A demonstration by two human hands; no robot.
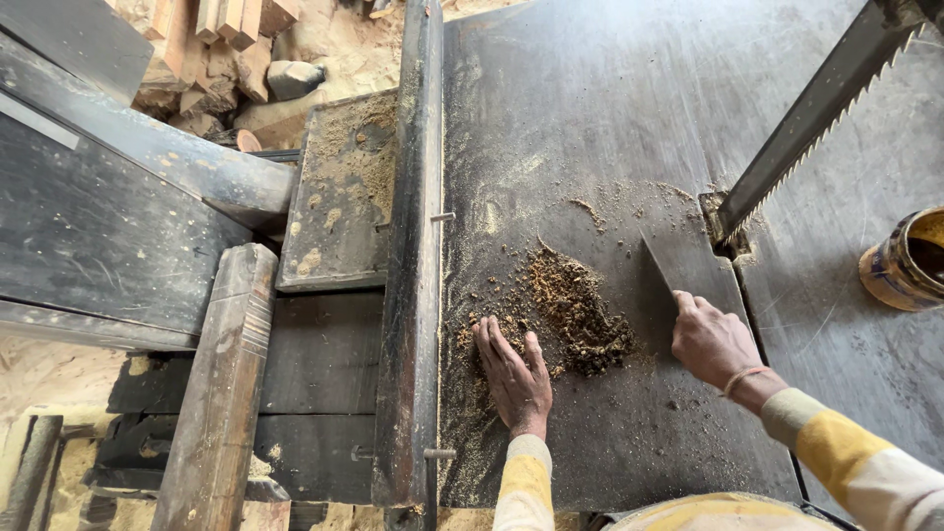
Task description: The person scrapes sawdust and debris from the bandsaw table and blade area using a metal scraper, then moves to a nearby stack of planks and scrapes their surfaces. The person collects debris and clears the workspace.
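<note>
table (590, 88): dark, worn metal surface, dusted with fine sawdust. on it: heap of brown sawdust (575, 310) near the middle; flat dark scraper blade (667, 264) just right of the heap; round tin (903, 261) at the right edge.

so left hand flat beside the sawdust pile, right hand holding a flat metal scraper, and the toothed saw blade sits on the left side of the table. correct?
Not quite. The head view shows the long toothed saw blade on the right side of the dark metal table, not the left. The rest holds: left hand flat beside the brown sawdust pile, right hand holding the flat metal scraper.
</note>
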